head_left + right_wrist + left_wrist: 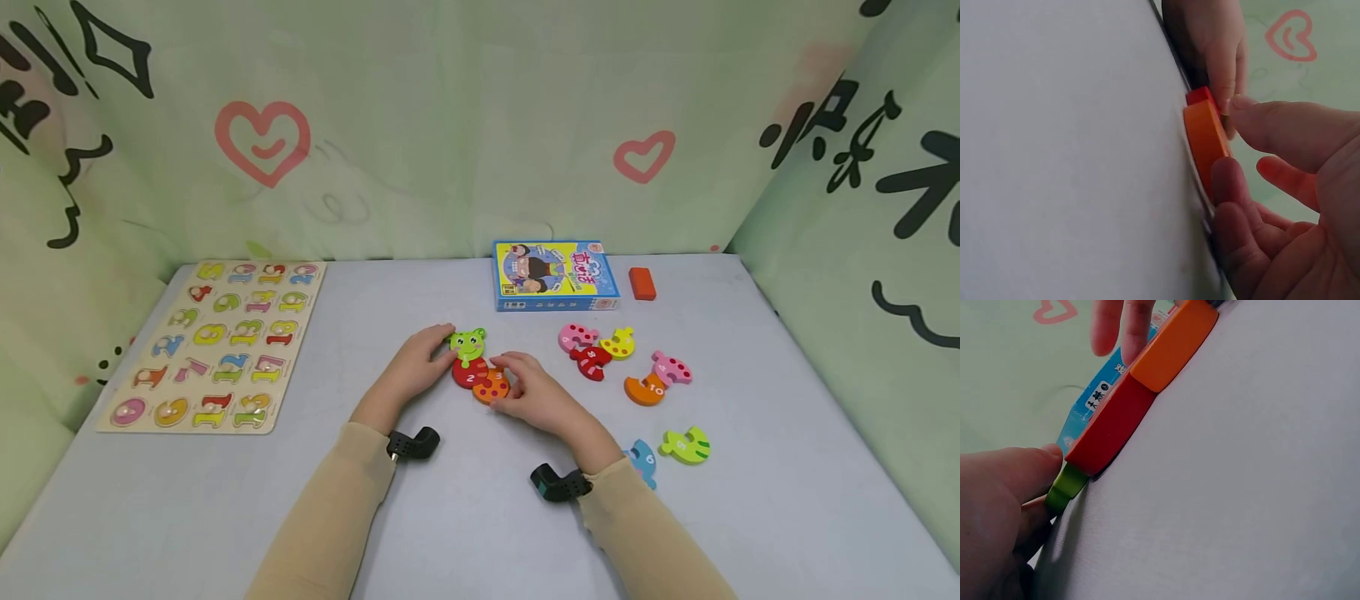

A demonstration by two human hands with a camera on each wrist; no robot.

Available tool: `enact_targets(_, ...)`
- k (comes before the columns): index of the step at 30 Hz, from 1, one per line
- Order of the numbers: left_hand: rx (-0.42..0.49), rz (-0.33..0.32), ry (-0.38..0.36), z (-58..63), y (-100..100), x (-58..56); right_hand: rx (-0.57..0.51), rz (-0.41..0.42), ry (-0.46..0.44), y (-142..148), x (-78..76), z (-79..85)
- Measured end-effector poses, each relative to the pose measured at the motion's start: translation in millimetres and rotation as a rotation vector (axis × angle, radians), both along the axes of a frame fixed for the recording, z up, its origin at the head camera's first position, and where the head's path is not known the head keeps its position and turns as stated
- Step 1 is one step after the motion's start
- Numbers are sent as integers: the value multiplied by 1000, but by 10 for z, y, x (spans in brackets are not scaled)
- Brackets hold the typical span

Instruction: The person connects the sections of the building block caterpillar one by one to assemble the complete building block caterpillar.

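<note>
We're seeing a green backdrop (450, 125) standing behind the white table (450, 517). Number board (228, 350) is lying far left; blue box (557, 275) is sitting near the back edge. Left hand (409, 363): thumb and finger are touching the green animal-face piece (467, 343); we're not able to tell pinch from light contact. Right hand (538, 398) is pinching the orange spotted piece (491, 387) between thumb and finger. Red round piece (465, 373) is lying between those two, touching both, so we're getting a three-piece chain flat on the table, between the hands. Right of it, pink-red-yellow cluster (591, 363) and orange-pink cluster (648, 390) are lying apart. Nearer us, green striped piece (685, 447) is lying beside the partly hidden blue piece (643, 462). Red-orange block (642, 283) is sitting just right of the box.
</note>
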State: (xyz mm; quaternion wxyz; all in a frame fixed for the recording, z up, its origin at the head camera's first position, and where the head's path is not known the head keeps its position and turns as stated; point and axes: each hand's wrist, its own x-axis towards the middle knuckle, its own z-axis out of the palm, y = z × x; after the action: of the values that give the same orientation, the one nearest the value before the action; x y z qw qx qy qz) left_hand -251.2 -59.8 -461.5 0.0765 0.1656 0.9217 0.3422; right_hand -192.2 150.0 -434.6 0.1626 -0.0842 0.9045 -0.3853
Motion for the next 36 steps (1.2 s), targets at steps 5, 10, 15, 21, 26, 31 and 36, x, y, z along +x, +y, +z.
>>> enact_targets(5,10,12,-17,-9,10,8,-25,-40,44,200,29,188)
enact_targets(10,9,4,-25,-2,2,6,-38,-142,113,580,86,432)
enact_targets(15,5,3,-21,-1,-3,3,-1,-246,155,967,208,635)
enact_targets(21,9,3,-32,10,2,12,26,-286,179,1241,316,705)
enact_targets(26,15,14,-58,8,1,25,21,-285,149,1297,300,663)
enact_targets(31,13,11,-71,16,15,27,42,-265,130,1332,291,658)
enact_targets(36,-6,18,-83,31,22,23,63,-292,158,1475,322,675)
